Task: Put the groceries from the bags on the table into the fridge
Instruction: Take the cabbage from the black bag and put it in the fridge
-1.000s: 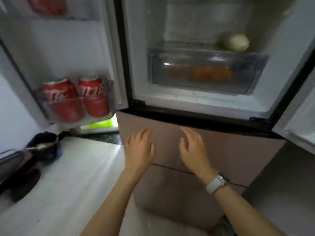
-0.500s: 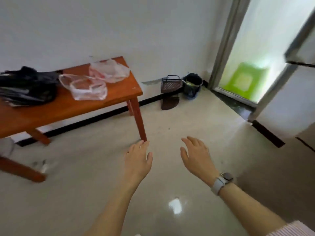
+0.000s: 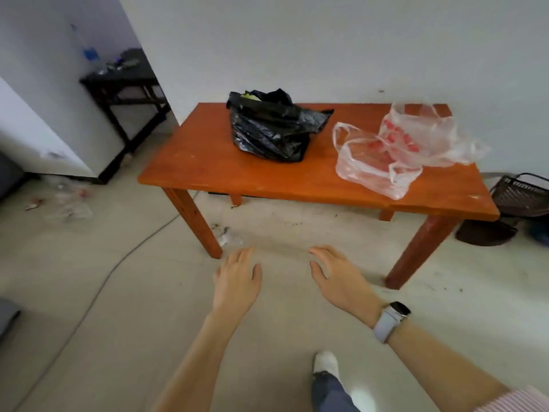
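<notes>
Facing the orange table, I hold my left hand and right hand empty, fingers relaxed, above the near floor. The black bag, far left, shows something green inside; two clear bags at right look emptied.

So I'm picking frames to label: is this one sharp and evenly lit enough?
Head view: mostly usable; the black bag and clear bags are readable, though the table edges bow from wide-angle distortion, the basket at the right edge is smeared, the lighting is soft with faint shadows, and both the left hand and right hand are slightly soft.
</notes>
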Motion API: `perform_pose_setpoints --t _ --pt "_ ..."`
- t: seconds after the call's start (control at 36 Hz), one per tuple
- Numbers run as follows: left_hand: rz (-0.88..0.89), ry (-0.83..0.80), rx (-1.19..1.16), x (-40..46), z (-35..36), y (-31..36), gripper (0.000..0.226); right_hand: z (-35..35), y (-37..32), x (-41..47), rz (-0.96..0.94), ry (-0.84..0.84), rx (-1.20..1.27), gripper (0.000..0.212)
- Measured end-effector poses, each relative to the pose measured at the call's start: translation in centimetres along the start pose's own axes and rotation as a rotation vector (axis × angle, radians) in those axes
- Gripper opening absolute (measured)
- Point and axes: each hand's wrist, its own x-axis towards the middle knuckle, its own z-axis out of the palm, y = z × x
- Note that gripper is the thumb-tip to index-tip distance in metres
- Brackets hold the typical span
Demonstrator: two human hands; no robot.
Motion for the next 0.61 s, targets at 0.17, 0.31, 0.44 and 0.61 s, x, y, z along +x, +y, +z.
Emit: perform_pose_setpoints --t 0.17,0.31,0.44,0.61 --pt "0.021 0.082 -0.080 10.7 -1.2 -1.5 0.038 0.2 0.3 12.6 -0.056 -0.028 0.061 0.038" --pt "0.060 0.086 -0.084 22.8 -3.5 -0.9 0.039 -1.4 0.6 25.3 -0.082 0.073 0.116 0.036" --pt "0.126 0.121 -0.048 32.4 -6.2 -0.2 0.040 -3.4 0.3 36.1 -0.090 0.134 0.102 0.037" --pt "0.254 0.115 -0.013 41.4 -7.6 -0.6 0.039 -4.6 0.5 46.1 -0.077 0.116 0.101 0.037"
